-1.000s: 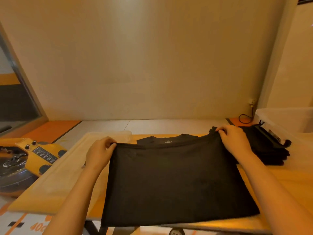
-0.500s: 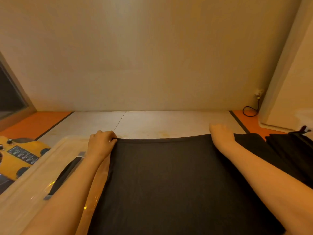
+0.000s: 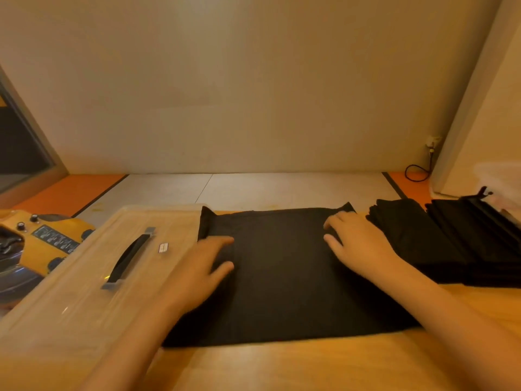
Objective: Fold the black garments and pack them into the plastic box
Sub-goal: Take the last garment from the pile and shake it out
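Head camera has your black garment [image 3: 282, 277] half folded on the table [image 3: 282, 368]. Your left hand [image 3: 205, 266] and right hand [image 3: 358, 244] press it flat, fingers straight, gripping nothing.
— What could spoil it?
— Lift your palms unevenly and the tucked left edge may spring open. Sweep right and you could nudge the folded stack [image 3: 417, 238] just beside it.
— Any writing?
— A tag [image 3: 163, 247] on the lid [image 3: 70, 300] and a panel on the yellow device [image 3: 42, 249], both unreadable. The plastic box [image 3: 500, 179] is probably that pale shape far right.

Bare forearms [image 3: 132, 345] (slightly blurred), left hand [image 3: 203, 266], right hand [image 3: 363, 245]
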The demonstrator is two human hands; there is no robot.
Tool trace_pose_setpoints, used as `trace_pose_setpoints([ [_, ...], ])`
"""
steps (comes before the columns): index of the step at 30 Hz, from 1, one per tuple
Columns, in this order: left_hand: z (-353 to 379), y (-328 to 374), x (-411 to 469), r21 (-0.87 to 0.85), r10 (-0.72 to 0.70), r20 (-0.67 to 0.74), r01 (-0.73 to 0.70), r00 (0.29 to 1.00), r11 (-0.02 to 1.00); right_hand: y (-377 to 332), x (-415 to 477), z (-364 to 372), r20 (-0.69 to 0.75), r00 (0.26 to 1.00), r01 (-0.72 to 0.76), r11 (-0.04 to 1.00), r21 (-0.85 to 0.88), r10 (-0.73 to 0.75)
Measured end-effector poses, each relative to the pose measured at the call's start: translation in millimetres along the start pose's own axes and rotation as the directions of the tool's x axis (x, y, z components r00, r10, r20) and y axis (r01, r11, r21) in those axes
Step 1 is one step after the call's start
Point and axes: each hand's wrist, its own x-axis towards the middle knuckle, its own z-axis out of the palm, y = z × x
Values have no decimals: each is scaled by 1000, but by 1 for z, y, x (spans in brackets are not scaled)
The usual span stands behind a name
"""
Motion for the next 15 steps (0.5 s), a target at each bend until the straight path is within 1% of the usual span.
trace_pose_setpoints([
  [1,3,9,-26,5,23,44,-24,999,1000,-7,-25,-6,27,999,21,999,44,-22],
  [4,23,10,-66,18,10,93,-12,996,1000,-14,-63,4,81,996,-35,990,139,24],
  [7,37,10,-99,145,-32,138,12,990,989,-14,-103,11,146,985,-105,987,120,87],
  [10,45,6,-124,233,-49,185,4,981,972,-10,-139,20,282,950,-170,980,107,134],
  [12,46,6,-137,251,-72,198,20,978,968,-10,-157,19,333,934,-165,984,73,132],
  [15,49,3,-158,237,-3,161,-35,987,971,-11,-182,13,365,926,-126,991,56,97],
])
